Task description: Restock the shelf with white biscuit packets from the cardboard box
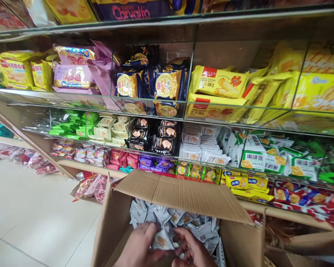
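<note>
An open cardboard box (183, 193) stands below the shelves, holding a heap of small white snack packets (206, 226). Inside it, my left hand (141, 243) has its thumb and fingers closed on a white packet (163, 240) with a biscuit picture. To the right, my right hand (192, 246) is over the heap with its fingers curled near that packet; whether it grips anything is unclear. Rows of similar white packets (190, 142) stand in a middle compartment of the shelf, left of green and white packets (277, 159).
Glass dividers and shelf edges (161, 118) cross in front. Yellow packs (218, 83) fill the shelf above. Small colourful packets line the bottom row. Another cardboard box (320, 243) is at the lower right, and bagged goods (93, 187) lie at the left near the tiled floor (44, 211).
</note>
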Demonstrator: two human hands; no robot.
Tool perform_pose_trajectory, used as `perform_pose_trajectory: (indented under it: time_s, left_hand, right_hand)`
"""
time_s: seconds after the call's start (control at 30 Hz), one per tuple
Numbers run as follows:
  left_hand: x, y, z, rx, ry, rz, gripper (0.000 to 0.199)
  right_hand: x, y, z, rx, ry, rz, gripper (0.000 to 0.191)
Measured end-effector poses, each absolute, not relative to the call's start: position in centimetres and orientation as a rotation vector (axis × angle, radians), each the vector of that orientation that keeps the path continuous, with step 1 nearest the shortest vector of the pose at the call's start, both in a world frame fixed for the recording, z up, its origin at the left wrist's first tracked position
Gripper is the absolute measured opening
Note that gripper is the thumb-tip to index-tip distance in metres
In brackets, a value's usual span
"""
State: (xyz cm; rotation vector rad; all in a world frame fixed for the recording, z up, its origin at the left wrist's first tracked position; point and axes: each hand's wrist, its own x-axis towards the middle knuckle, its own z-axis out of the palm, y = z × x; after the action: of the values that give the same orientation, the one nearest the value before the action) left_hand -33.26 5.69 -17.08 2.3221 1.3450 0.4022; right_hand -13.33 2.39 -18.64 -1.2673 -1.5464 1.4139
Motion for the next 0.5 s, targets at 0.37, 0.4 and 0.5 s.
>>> perform_pose_trajectory:
  time_s: [0.37,0.4,0.5]
  left_hand:
    - [-26.8,5.0,-7.8,1.117,0.965,0.972,0.032]
    - [-26.5,5.3,-7.3,1.094,0.954,1.005,0.031]
    - [-25.7,6.1,-6.8,1.061,0.953,1.090,0.031]
  right_hand:
    - [-11.0,1.8,-10.6,-1.380,-1.036,1.138,0.039]
    - [-10.8,2.0,-10.4,-1.339,-0.959,1.161,0.039]
    - [-10.8,2.8,-10.2,-1.198,-0.768,1.259,0.039]
